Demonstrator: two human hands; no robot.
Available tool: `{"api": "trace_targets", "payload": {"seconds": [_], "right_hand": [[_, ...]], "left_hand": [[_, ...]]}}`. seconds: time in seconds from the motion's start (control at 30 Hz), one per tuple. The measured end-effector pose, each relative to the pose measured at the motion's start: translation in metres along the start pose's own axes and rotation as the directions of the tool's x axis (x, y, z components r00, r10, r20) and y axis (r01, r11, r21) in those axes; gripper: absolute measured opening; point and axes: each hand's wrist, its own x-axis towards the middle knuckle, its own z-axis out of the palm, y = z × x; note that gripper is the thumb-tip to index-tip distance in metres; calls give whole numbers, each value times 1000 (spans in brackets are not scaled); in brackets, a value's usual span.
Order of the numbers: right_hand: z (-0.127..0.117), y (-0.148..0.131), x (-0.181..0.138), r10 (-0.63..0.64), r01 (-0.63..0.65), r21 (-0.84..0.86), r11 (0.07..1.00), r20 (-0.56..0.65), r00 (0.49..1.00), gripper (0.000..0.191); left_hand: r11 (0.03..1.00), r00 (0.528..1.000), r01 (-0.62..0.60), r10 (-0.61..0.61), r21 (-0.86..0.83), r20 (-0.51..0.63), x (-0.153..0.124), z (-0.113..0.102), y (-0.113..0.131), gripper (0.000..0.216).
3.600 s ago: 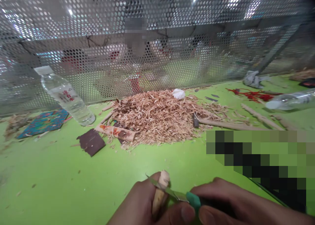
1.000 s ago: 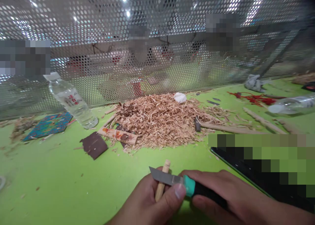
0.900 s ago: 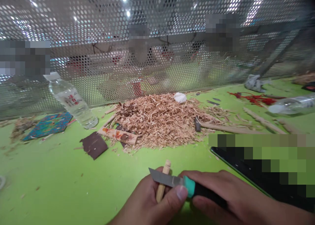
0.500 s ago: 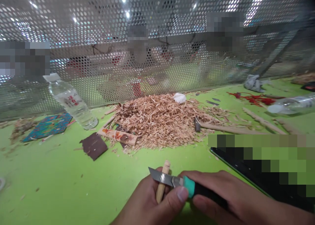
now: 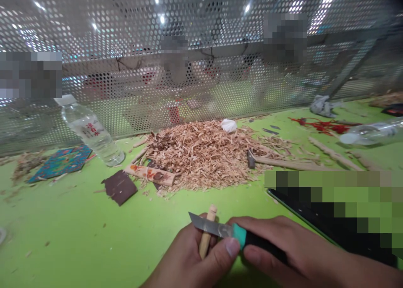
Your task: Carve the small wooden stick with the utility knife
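My left hand (image 5: 195, 252) is closed around a short, pale wooden stick (image 5: 205, 242), whose rounded, notched tip points up and away from me. In my right hand (image 5: 280, 242) is a utility knife (image 5: 248, 239) with a black and teal handle. Its bare blade (image 5: 204, 226) lies across the stick, pointing left. The left thumb presses near the teal collar of the knife. Both hands are close together, low over the green table. The lower end of the stick is hidden in the left palm.
Behind my hands lies a heap of wood shavings (image 5: 201, 158), with a hammer (image 5: 251, 158) at its right. A water bottle (image 5: 94, 132) leans at the left near brown sandpaper (image 5: 119, 187). A dark flat device (image 5: 317, 225) lies right. Perforated metal mesh (image 5: 132, 90) closes off the back.
The knife blade has shifted very slightly along the stick, tilting a little. Both hands keep their grips, and the rest of the scene moves only slightly with the camera.
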Motion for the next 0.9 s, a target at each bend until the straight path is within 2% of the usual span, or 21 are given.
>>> {"api": "trace_targets", "payload": {"seconds": [0.2, 0.37, 0.53, 0.63, 0.73, 0.8, 0.9], "right_hand": [[5, 4, 3, 41, -42, -77, 996, -14, 999, 44], [10, 1, 1, 29, -38, -139, 990, -65, 997, 30], [19, 2, -3, 11, -35, -184, 982, -129, 992, 28], [24, 8, -5, -42, -6, -237, 971, -197, 980, 25], [29, 15, -8, -99, 35, -302, 953, -201, 975, 24], [31, 19, -10, -140, 50, -379, 924, -213, 967, 30], [35, 23, -15, -228, 39, -536, 844, -290, 929, 41]], "left_hand": [[990, 998, -58, 63, 130, -31, 3, -1, -1, 59], [987, 998, -67, 69, 145, -5, 2, 0, -3, 62], [982, 996, -88, 88, 166, 3, 2, 1, -5, 60], [980, 996, -76, 82, 182, -26, 2, 0, -6, 59], [981, 997, -64, 71, 184, -30, 2, -1, -7, 58], [979, 997, -52, 61, 198, -41, 1, -1, -8, 59], [978, 996, -27, 44, 209, -75, 0, -1, -7, 59]]}}
